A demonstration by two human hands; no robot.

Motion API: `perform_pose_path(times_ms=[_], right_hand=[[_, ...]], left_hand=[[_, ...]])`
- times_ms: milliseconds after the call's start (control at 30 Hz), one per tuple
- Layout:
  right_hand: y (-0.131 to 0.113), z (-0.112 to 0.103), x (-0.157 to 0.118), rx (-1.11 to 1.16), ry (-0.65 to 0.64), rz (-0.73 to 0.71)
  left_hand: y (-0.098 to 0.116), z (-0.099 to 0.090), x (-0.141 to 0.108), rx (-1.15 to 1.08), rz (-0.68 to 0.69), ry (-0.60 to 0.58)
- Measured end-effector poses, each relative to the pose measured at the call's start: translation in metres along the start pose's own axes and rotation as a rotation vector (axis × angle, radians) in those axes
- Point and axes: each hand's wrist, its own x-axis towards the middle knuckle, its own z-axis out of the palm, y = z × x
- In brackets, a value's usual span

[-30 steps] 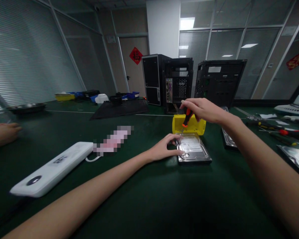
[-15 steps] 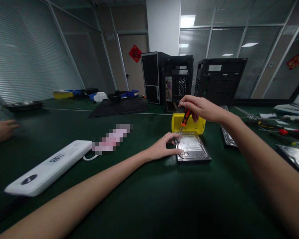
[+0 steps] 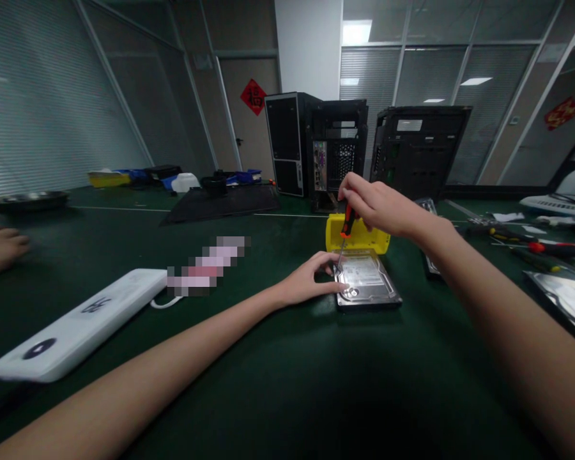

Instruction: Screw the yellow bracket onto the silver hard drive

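Observation:
A silver hard drive (image 3: pixel 368 281) lies flat on the green table in front of me, label side up. My left hand (image 3: pixel 310 280) grips its left edge, thumb on the near part of the top and fingers at the far left corner. In my right hand (image 3: pixel 371 203) is a screwdriver (image 3: pixel 347 225) with a black and orange handle, held nearly upright. Its tip meets the drive's left side, close to my left fingertips. Just behind the drive sits a yellow plastic box (image 3: pixel 364 236), partly hidden by my right hand.
Black computer cases (image 3: pixel 285 144) stand at the back. To the right are another hard drive (image 3: pixel 563 300), pliers (image 3: pixel 503 235) and a red-handled tool (image 3: pixel 556 248). A white power bank-like device (image 3: pixel 86 319) lies left, near another person's hand (image 3: pixel 0 249).
The view has shifted slightly, so everything sits a little further left and higher. My right hand has turned a little on the screwdriver handle; the drive stays in place.

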Motion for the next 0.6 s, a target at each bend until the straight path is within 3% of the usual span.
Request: perform_pose_path(times_ms=[167, 367, 500, 600], right_hand=[[0.002, -0.001, 0.002, 0.173, -0.071, 0.051], [0.012, -0.016, -0.006, -0.006, -0.178, 0.179], [0.019, -0.029, -0.009, -0.263, 0.037, 0.204], [0.027, -0.041, -0.012, -0.19, 0.235, 0.274]], left_hand=[[0.0, -0.001, -0.001, -0.005, -0.001, -0.007], [0.0, -0.001, -0.002, -0.023, 0.005, -0.015], [-0.003, 0.0, 0.0, -0.031, 0.004, -0.001], [-0.005, 0.001, 0.001, -0.073, -0.008, 0.022]])
